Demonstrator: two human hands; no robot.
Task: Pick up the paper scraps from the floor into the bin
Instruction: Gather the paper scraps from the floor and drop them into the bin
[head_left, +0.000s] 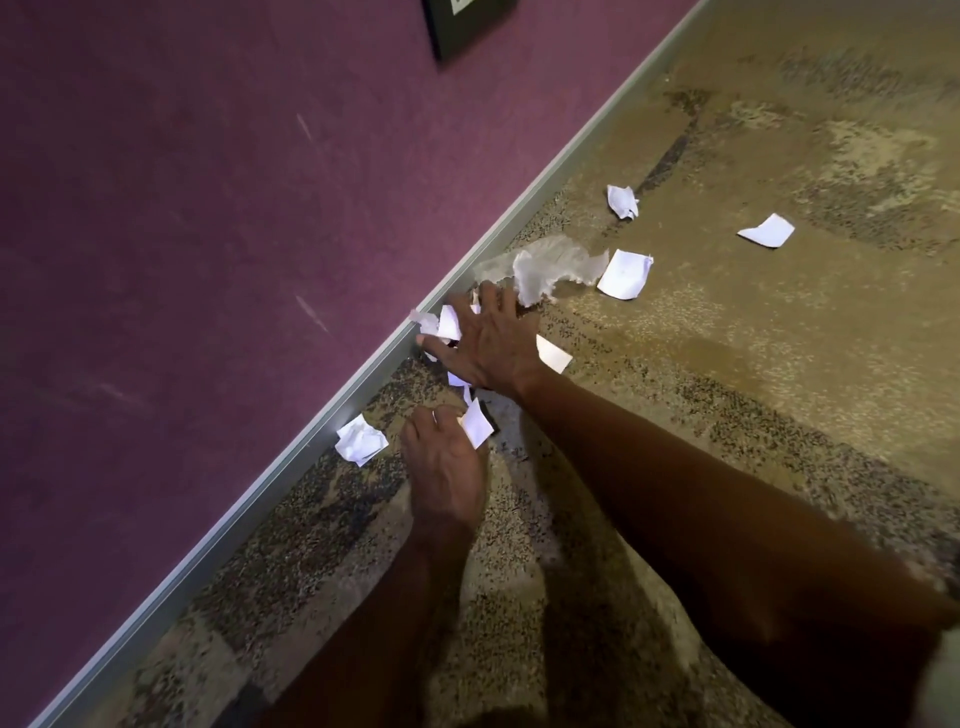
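Down on the carpet, beside the grey baseboard of a purple wall, both hands are busy among white paper scraps. In the head view, the right hand is spread flat with its fingers apart, palm down, pressing on a small cluster of scraps that lies against the baseboard. It covers them rather than closes around them; one more piece shows from under its right edge. The fingertips reach a thin, crumpled tissue-like sheet just beyond.

The left hand is nearer to the camera, with the fingers curled. A white square scrap stands at its fingertips, and it seems to be pinched there, but the contact is partly hidden, so I cannot tell how firm the hold is.

Other scraps lie loose on the carpet: a crumpled one just left of the left hand and touching the baseboard, a flat square one beside the tissue-like sheet, a folded one farther away, and another flat one well apart to the right. A dark frame hangs on the wall at the top. No bin shows in this view.
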